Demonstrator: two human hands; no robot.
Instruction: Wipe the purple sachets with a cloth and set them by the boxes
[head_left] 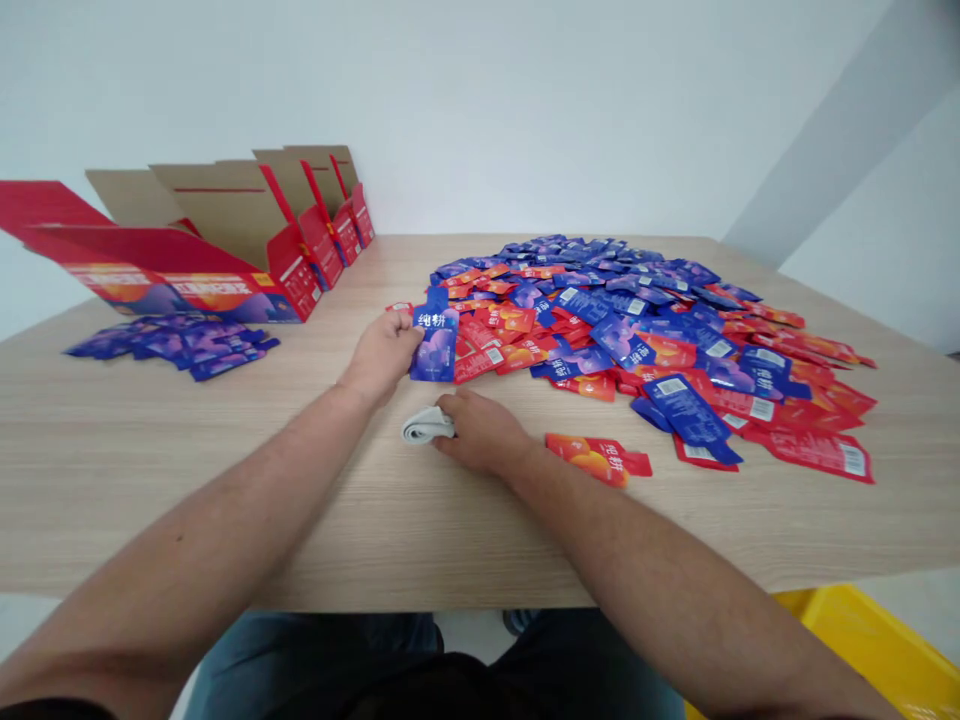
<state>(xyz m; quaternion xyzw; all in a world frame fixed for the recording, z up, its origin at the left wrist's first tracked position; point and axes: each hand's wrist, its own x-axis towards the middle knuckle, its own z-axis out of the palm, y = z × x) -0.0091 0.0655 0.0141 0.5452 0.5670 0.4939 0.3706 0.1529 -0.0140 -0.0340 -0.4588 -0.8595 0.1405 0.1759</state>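
My left hand (384, 352) grips a blue spouted pouch (436, 345) by its left edge, with its printed front turned toward me. Closer to me, my right hand (480, 430) is closed around a rolled white cloth (427, 425) at the table surface. Just right of that hand lies a single red pouch (592, 458) with orange fruit printed on it. Behind both hands spreads a big mixed heap of blue and red pouches (615, 300), its near edge close to the held pouch.
Open red cartons (225, 290) with brown insides stand in a row at the back left. In front of them lies a small pile of blue pouches (180, 342). The wooden table (330, 540) ends before my lap. A yellow bin (870, 640) sits below its right corner.
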